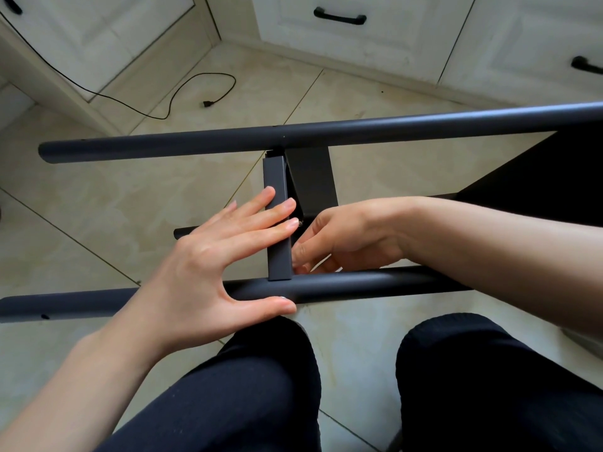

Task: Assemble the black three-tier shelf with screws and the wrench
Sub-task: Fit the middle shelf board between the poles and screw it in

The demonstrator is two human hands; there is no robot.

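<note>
head | left hand (208, 256) flat, steadying crossbar (277, 220) | right hand (342, 239) pinching screw (298, 222) just right of the upright-running bar

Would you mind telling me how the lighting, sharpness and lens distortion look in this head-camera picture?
Head view: soft, even daylight, faint shadows; wide-angle lens bows the far dark grey round metal tube; left hand and right hand are sharp, without motion blur; no strong glare on the beige floor tiles.

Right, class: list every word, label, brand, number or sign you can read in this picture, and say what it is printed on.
None: no readable text anywhere. The shelf tubes, the flat crossbar, the cabinet fronts and the floor tiles carry no lettering or labels.
</note>
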